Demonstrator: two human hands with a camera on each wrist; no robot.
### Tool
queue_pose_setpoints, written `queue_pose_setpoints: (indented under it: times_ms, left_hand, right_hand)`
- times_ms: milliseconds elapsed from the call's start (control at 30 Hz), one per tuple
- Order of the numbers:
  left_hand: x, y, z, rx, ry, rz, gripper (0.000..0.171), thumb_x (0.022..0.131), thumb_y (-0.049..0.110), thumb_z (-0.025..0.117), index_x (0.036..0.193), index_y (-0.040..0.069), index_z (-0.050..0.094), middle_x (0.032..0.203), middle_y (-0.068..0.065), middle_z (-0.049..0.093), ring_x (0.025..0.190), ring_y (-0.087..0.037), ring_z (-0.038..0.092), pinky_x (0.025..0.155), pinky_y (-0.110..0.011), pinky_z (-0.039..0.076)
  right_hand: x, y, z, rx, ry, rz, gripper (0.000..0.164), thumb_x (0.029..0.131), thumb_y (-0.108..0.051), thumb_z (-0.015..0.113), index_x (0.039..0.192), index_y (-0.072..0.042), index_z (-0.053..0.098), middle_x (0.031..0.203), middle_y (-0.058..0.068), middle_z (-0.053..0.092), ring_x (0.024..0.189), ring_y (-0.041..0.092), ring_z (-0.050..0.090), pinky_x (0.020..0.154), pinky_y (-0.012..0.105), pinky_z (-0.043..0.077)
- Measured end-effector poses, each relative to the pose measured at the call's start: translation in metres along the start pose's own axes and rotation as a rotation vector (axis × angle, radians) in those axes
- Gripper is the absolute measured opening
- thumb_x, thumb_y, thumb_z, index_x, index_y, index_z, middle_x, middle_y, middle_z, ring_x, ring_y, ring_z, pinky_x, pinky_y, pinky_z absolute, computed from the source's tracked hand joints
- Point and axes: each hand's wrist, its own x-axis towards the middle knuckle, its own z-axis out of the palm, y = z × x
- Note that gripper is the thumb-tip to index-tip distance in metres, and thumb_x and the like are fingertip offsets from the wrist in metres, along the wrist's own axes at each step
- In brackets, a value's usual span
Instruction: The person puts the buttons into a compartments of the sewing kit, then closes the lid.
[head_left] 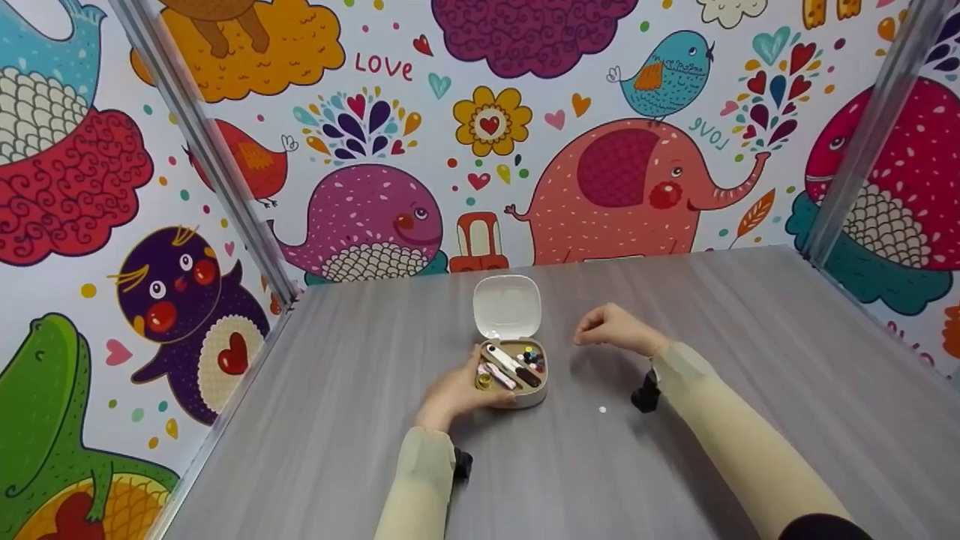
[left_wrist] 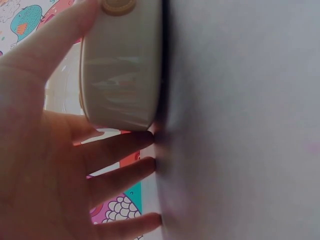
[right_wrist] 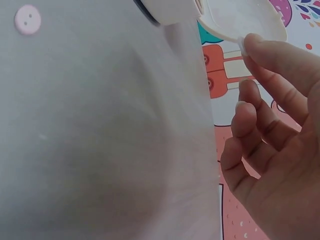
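An open sewing kit box (head_left: 531,397) stands on the table with its white lid (head_left: 508,306) raised at the back. My left hand (head_left: 457,391) holds the box by its left side, thumb at the front near the tan clasp (left_wrist: 118,5). Inside lie white-and-black thread snips (head_left: 513,365), a pink-and-white tool, a small gold item and several coloured buttons (head_left: 533,358). To the right of the box, my right hand (head_left: 616,330) is raised above the table. Its thumb and forefinger pinch a small white piece (right_wrist: 242,46), mostly hidden. One pale pink button (right_wrist: 27,20) lies on the table.
The grey table (head_left: 337,420) reaches back to walls printed with cartoon animals (head_left: 622,195). Metal posts (head_left: 217,165) stand at the left and right corners. Both forearms wear pale sleeves, with a dark wrist device (head_left: 646,393) on each.
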Motion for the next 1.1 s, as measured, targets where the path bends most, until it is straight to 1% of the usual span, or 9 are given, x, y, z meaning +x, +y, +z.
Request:
queue_pose_setpoints:
  times_ms: [100, 233, 333, 367, 467, 600, 700, 967, 1100]
  left_hand:
    - [0.0, 0.0, -0.001, 0.002, 0.001, 0.004, 0.119, 0.068, 0.058, 0.081, 0.154, 0.003, 0.018, 0.138, -0.027, 0.048, 0.118, -0.04, 0.053, 0.095, -0.05, 0.044]
    - [0.001, 0.001, -0.001, -0.003, -0.004, 0.009, 0.119, 0.069, 0.057, 0.081, 0.154, 0.003, 0.017, 0.137, -0.028, 0.049, 0.117, -0.04, 0.054, 0.095, -0.05, 0.044]
    - [0.0, 0.001, 0.0, -0.011, -0.007, 0.004, 0.12, 0.069, 0.057, 0.081, 0.155, 0.003, 0.017, 0.137, -0.028, 0.049, 0.117, -0.04, 0.054, 0.094, -0.05, 0.044]
    - [0.0, 0.001, 0.001, -0.014, -0.008, 0.001, 0.12, 0.068, 0.057, 0.081, 0.155, 0.004, 0.017, 0.137, -0.028, 0.049, 0.117, -0.039, 0.054, 0.094, -0.05, 0.044]
    - [0.0, 0.001, 0.002, -0.021, -0.007, -0.006, 0.119, 0.068, 0.057, 0.081, 0.155, 0.005, 0.018, 0.136, -0.026, 0.05, 0.116, -0.038, 0.055, 0.094, -0.05, 0.044]
    - [-0.001, 0.002, 0.003, -0.023, -0.001, -0.006, 0.119, 0.067, 0.056, 0.082, 0.155, 0.005, 0.018, 0.135, -0.026, 0.052, 0.114, -0.038, 0.056, 0.093, -0.05, 0.045]
    - [-0.001, 0.002, 0.003, -0.015, 0.005, -0.006, 0.119, 0.067, 0.056, 0.081, 0.155, 0.006, 0.019, 0.134, -0.026, 0.052, 0.114, -0.038, 0.057, 0.092, -0.049, 0.045]
    - [-0.001, 0.001, 0.002, -0.018, -0.01, -0.014, 0.12, 0.068, 0.057, 0.081, 0.155, 0.006, 0.017, 0.136, -0.025, 0.051, 0.115, -0.037, 0.056, 0.093, -0.049, 0.045]
    - [0.0, 0.002, 0.0, -0.014, -0.012, -0.025, 0.12, 0.068, 0.058, 0.08, 0.156, 0.008, 0.016, 0.137, -0.024, 0.051, 0.115, -0.036, 0.056, 0.093, -0.048, 0.045]
  right_hand:
    - [0.004, -0.001, 0.005, 0.012, 0.016, -0.002, 0.012, 0.085, -0.009, 0.073, 0.089, 0.001, 0.074, 0.079, 0.001, 0.069, 0.072, 0.01, 0.055, 0.069, 0.026, 0.046]
    - [0.007, -0.003, 0.011, 0.028, 0.034, -0.031, 0.013, 0.085, -0.005, 0.071, 0.089, 0.008, 0.072, 0.082, 0.011, 0.07, 0.072, 0.01, 0.054, 0.066, 0.024, 0.044]
    - [0.002, -0.018, 0.015, 0.043, 0.036, -0.057, 0.014, 0.084, 0.0, 0.07, 0.09, 0.012, 0.071, 0.084, 0.019, 0.069, 0.071, 0.01, 0.053, 0.063, 0.022, 0.043]
    - [0.001, -0.023, 0.016, 0.052, 0.034, -0.069, 0.014, 0.084, 0.001, 0.069, 0.09, 0.013, 0.07, 0.083, 0.019, 0.069, 0.071, 0.01, 0.054, 0.063, 0.021, 0.044]
    - [0.004, -0.022, 0.021, 0.062, 0.042, -0.07, 0.015, 0.083, -0.001, 0.071, 0.089, 0.012, 0.071, 0.079, 0.014, 0.069, 0.069, 0.009, 0.054, 0.061, 0.021, 0.044]
    - [0.018, -0.005, 0.031, 0.042, 0.069, -0.065, 0.013, 0.081, -0.005, 0.074, 0.086, 0.006, 0.073, 0.075, 0.005, 0.068, 0.067, 0.007, 0.053, 0.06, 0.021, 0.043]
    - [0.021, -0.006, 0.037, 0.036, 0.083, -0.066, 0.012, 0.08, -0.007, 0.075, 0.084, 0.004, 0.074, 0.073, 0.002, 0.066, 0.066, 0.008, 0.054, 0.059, 0.021, 0.043]
    - [0.031, -0.014, 0.049, 0.106, 0.088, -0.003, 0.01, 0.082, -0.007, 0.074, 0.084, 0.002, 0.074, 0.082, 0.003, 0.061, 0.072, 0.013, 0.057, 0.064, 0.026, 0.046]
    - [0.036, -0.016, 0.055, 0.137, 0.079, 0.002, 0.011, 0.082, -0.008, 0.073, 0.085, 0.003, 0.074, 0.081, 0.004, 0.065, 0.071, 0.015, 0.057, 0.063, 0.029, 0.047]
